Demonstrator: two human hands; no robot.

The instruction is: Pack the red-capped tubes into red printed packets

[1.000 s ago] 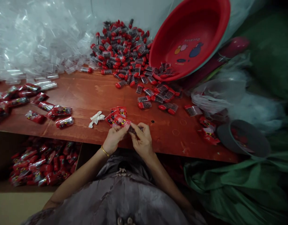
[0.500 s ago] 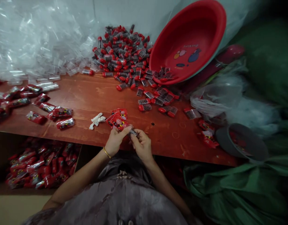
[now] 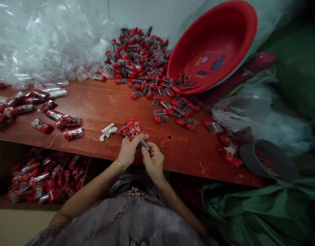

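Near the table's front edge my left hand (image 3: 128, 150) is closed, its thumb and fingers pinching a small dark see-through tube (image 3: 144, 145). The fingers of my right hand (image 3: 154, 160) are closed around the lower right end of the same tube. My fingers hide both of its ends. Just beyond my left hand lie red printed wrappers (image 3: 130, 127), partly overlapping its fingertips. A crumpled white strip (image 3: 107, 131) rests to the left of these wrappers.
Red-capped tubes (image 3: 137, 58) are heaped at the back, some inside a tilted red basin (image 3: 214, 30). Clear empty tubes (image 3: 50, 44) pile up back left. Wrapped red packs (image 3: 72, 133) lie left, more in a box (image 3: 47, 177) below. A grey bowl (image 3: 272, 160) stands right.
The whole view has shifted slightly, so the table's things appear farther right. My hands have drawn a little apart, and more of the dark tube shows between them.
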